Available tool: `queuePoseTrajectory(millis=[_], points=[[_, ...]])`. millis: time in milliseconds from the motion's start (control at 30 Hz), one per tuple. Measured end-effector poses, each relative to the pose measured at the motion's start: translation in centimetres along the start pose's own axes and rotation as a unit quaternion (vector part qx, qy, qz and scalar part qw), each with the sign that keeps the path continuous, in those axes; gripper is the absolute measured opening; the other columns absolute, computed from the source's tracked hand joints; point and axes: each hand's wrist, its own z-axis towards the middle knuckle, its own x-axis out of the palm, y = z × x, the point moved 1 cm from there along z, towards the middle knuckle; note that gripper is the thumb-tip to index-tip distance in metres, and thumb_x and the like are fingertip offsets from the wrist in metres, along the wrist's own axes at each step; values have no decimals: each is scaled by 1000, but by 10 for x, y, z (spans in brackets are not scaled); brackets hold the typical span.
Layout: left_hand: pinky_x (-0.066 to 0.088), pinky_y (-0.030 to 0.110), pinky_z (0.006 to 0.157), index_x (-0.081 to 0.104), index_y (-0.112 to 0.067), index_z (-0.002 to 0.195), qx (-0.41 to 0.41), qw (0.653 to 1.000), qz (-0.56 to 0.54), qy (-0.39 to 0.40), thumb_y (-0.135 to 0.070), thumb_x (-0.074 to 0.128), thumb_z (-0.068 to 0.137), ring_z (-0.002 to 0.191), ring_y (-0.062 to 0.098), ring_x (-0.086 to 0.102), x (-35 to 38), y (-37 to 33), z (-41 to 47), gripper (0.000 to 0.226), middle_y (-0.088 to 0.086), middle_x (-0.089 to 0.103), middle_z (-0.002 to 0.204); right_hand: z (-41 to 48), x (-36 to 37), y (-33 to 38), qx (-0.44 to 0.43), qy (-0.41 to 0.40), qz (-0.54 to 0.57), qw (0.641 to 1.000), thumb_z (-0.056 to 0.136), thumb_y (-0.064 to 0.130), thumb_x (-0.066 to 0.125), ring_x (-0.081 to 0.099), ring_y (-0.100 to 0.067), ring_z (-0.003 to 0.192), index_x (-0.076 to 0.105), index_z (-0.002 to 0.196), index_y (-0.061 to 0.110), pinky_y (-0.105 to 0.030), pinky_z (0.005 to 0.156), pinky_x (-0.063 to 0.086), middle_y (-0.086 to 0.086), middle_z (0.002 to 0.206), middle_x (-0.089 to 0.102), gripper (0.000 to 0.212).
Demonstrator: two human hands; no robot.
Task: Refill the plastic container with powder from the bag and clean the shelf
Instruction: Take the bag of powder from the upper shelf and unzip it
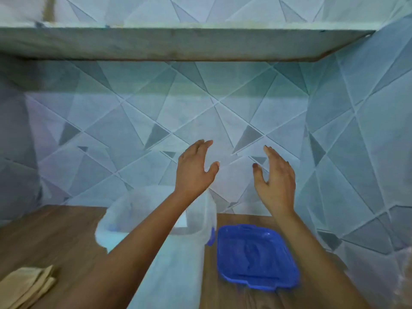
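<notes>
A clear plastic container (200, 221) stands open on the wooden counter (55, 230), partly behind my left forearm. Its blue lid (256, 257) lies flat on the counter just to its right. My left hand (194, 168) is raised above the container with fingers spread, holding nothing. My right hand (276, 177) is raised beside it, above the lid, palm facing left, also empty. A stone shelf (178, 43) spans the wall high above both hands. No powder bag shows clearly; the whole frame is blurred.
A folded beige cloth (29, 286) lies at the counter's front left. Patterned grey-blue tiles (133, 121) cover the back wall and the right side wall. Something pale and crinkled (401, 270) sits at the far right edge.
</notes>
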Motion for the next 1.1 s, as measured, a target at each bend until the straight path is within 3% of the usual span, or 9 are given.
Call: queuePoseTrajectory(millis=[233,567,700,900,1100], points=[[32,39,108,46,-18,134,-48,989,124,-59,-42,45,79,129,26,43,-185,119,-31,60,5,47,140,-29,91,181,-67,25,133,989,84,35,44,49,-29,128,49,133,7,-44,108,36,-13,138,52,56],[34,41,106,46,-16,133,-89,942,293,-140,-45,41,76,127,29,45,-412,246,-40,65,9,48,139,-24,199,424,-124,90,290,945,83,36,46,43,-24,133,45,137,11,-38,111,29,-8,143,47,59],[35,42,106,44,-15,134,-95,928,313,-179,-41,44,75,127,30,44,-464,282,-9,64,11,48,137,10,231,487,-146,88,349,921,82,36,47,44,-24,132,44,137,10,-42,111,33,-8,142,49,61],[36,40,103,45,-15,132,-69,916,333,-214,-39,48,82,122,30,47,-503,347,54,56,11,49,134,75,287,556,-187,52,392,899,89,22,58,40,-22,134,40,139,12,-33,109,30,-6,144,45,54],[34,36,101,45,-16,133,-47,909,338,-239,-29,55,88,123,30,46,-534,403,145,48,11,51,133,143,351,615,-257,111,391,877,91,29,56,24,-18,143,21,147,15,-28,114,20,-2,155,24,67]])
